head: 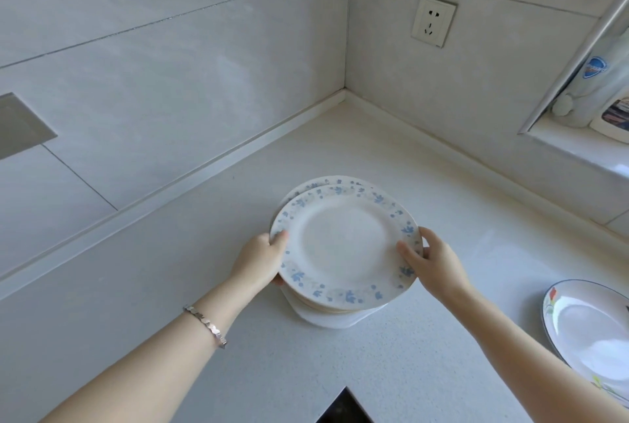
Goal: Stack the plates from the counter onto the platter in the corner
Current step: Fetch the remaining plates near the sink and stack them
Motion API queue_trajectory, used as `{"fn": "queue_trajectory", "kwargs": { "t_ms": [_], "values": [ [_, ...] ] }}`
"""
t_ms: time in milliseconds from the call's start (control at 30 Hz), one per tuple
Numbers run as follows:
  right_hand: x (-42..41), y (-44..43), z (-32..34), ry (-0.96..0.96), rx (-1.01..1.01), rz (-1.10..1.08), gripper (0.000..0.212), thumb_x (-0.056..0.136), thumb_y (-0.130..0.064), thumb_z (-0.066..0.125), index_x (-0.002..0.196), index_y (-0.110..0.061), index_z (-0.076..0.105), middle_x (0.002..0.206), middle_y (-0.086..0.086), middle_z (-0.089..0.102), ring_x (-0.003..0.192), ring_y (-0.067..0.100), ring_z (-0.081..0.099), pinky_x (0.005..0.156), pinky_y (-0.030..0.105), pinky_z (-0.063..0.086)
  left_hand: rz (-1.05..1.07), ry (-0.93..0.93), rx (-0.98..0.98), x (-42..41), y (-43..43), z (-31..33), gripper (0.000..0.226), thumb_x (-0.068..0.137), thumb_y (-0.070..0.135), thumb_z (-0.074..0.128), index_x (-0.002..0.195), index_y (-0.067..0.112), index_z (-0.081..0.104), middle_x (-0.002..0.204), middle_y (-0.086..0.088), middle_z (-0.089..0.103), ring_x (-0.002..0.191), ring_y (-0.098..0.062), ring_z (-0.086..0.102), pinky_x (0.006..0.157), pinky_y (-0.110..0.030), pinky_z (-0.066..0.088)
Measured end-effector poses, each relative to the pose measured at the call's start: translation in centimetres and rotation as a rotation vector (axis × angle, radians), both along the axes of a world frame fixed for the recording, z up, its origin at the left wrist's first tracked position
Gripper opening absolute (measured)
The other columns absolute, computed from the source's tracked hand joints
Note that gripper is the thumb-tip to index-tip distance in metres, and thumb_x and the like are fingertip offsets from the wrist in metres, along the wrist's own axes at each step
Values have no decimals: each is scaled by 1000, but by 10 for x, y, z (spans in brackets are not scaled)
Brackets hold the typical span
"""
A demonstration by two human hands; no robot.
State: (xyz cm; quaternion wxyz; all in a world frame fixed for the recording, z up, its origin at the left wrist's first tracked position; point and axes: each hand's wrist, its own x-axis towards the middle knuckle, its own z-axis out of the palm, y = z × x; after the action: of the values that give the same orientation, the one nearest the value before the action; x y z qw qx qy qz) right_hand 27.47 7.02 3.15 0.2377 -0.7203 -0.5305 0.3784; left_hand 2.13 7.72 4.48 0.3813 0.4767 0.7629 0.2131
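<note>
Holding the round white ceramic plate with blue flower border (343,245) by 2 opposite rim edges in left grip (262,259) and right grip (432,262), just over the matching plate stack (321,183) on the flat white platter (326,319); probably stiff, slick, chip-prone, so best lowered level.

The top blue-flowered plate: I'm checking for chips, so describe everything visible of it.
The top plate is round, glossy white, ceramic-looking, with pale blue flowers round its rim and a plain centre. No chip shows. It sits nearly level, face up, over a matching plate and the white platter. The left hand grips its left rim, the right hand its right rim.
</note>
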Motion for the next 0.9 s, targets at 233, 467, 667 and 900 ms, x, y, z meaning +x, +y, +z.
{"fn": "queue_trajectory", "kwargs": {
  "t_ms": [233, 467, 667, 900],
  "values": [
    [-6, 5, -14, -134, 67, 30, 54, 91, -40, 49, 138, -17, 39, 87, 8, 69, 91, 29, 63, 68, 34, 49, -219, 498, -73, -11, 10, -8, 52, 96, 49, 28, 91, 9, 60, 80, -9, 69, 73, -28, 68, 70, -30, 48],
    [-8, 11, -17, -390, 63, 44, 49, 88, -52, 43, 130, -26, 42, 88, 6, 68, 87, 28, 63, 63, 30, 43, -199, 688, -30, -9, 10, -11, 51, 97, 50, 25, 103, 10, 56, 106, -12, 67, 99, -31, 63, 72, -32, 42],
    [-29, 20, -20, 146, 42, -121, 72, 90, -40, 51, 149, -15, 17, 150, 7, 31, 137, 23, 33, 111, 40, 32, 73, -106, 168, 16, -6, -29, 59, 99, 32, 34, 151, 12, 12, 159, -5, 18, 145, -19, 22, 117, -32, 19],
    [-36, 21, -15, 105, 14, -123, 71, 92, -29, 49, 150, -17, 10, 151, 3, 33, 127, 23, 45, 100, 31, 38, 46, -157, 190, 14, -4, -37, 64, 99, 26, 38, 151, 12, 4, 159, -6, 17, 145, -18, 22, 115, -29, 20]
  ]
}}
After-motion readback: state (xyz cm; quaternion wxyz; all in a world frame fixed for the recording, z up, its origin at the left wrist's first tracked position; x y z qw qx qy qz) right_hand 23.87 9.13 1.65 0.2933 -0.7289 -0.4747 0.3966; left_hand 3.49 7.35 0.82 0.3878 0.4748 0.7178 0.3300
